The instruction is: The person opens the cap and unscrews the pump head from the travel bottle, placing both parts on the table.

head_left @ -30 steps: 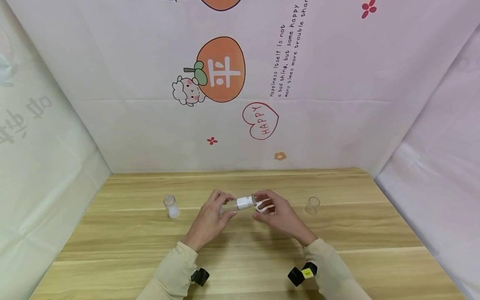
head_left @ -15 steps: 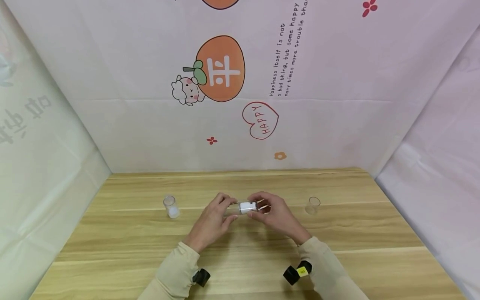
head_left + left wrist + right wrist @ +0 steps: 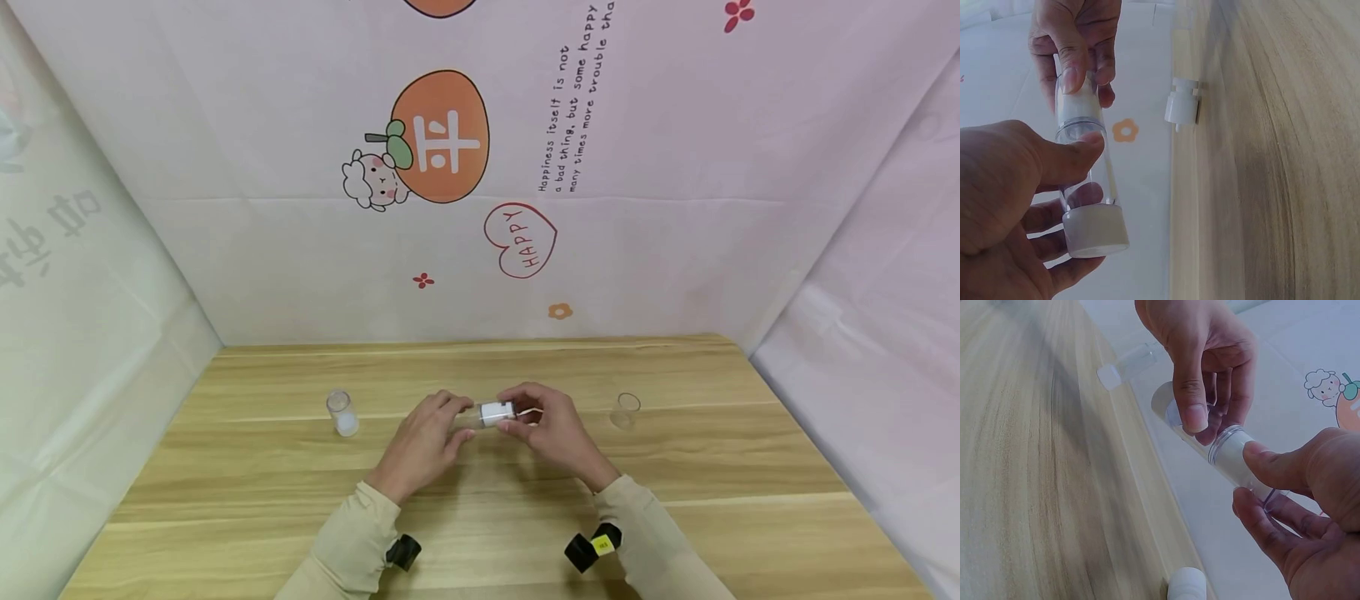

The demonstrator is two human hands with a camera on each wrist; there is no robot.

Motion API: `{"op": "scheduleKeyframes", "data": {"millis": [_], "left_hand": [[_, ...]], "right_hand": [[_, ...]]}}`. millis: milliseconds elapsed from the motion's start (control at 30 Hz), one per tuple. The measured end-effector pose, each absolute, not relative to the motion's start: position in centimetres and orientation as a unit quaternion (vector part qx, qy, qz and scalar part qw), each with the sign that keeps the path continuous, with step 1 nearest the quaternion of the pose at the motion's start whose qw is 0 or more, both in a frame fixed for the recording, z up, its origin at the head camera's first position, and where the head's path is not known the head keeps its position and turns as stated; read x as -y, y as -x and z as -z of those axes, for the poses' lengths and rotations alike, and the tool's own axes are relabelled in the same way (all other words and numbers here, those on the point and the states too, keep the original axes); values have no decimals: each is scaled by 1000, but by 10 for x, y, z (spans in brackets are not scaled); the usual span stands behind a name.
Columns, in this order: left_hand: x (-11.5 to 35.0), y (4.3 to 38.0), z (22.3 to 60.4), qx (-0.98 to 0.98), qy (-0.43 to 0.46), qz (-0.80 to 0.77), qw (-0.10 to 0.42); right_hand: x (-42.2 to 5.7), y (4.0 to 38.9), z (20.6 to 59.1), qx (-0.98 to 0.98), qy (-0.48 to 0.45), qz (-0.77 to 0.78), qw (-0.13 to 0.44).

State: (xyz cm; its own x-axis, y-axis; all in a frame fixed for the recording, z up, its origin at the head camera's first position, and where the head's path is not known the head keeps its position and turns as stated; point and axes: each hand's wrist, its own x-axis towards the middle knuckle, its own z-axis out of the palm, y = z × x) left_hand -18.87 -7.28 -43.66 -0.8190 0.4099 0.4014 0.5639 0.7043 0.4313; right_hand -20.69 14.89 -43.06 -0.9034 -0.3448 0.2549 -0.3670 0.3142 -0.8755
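A clear cylindrical bottle (image 3: 1109, 172) with a white base (image 3: 1096, 234) is held off the table, lying nearly level between both hands. My left hand (image 3: 423, 442) grips its clear lower body, thumb on one side and fingers on the other. The bottle's upper section (image 3: 495, 413), white inside a clear sleeve, is pinched by the thumb and fingers of my right hand (image 3: 553, 432). A clear ring (image 3: 1225, 439) marks the joint between the sections. The far end is partly hidden by the right fingers. Behind that hand, a white pump head (image 3: 1183, 103) stands on the table.
Another clear bottle with a white base (image 3: 343, 414) stands on the wooden table (image 3: 262, 500) to the left. A clear cap (image 3: 625, 412) stands at the right. Printed white cloth (image 3: 300, 275) hangs around the table's back and sides.
My right hand has moved left, from the bottle's end rim onto its white upper section. The bottle has become more level and sits slightly lower. Over the last half second little differs.
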Motion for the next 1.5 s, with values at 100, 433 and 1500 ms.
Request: {"op": "scheduleKeyframes", "data": {"millis": [100,433,1500], "left_hand": [[72,188,436,910,273,272,153],[71,189,436,908,282,260,168],[78,192,423,886,307,322,135]], "right_hand": [[-149,208,431,812,-219,-540,21],[-148,206,428,824,-207,-525,43],[-154,203,425,769,-225,-597,37]]}}
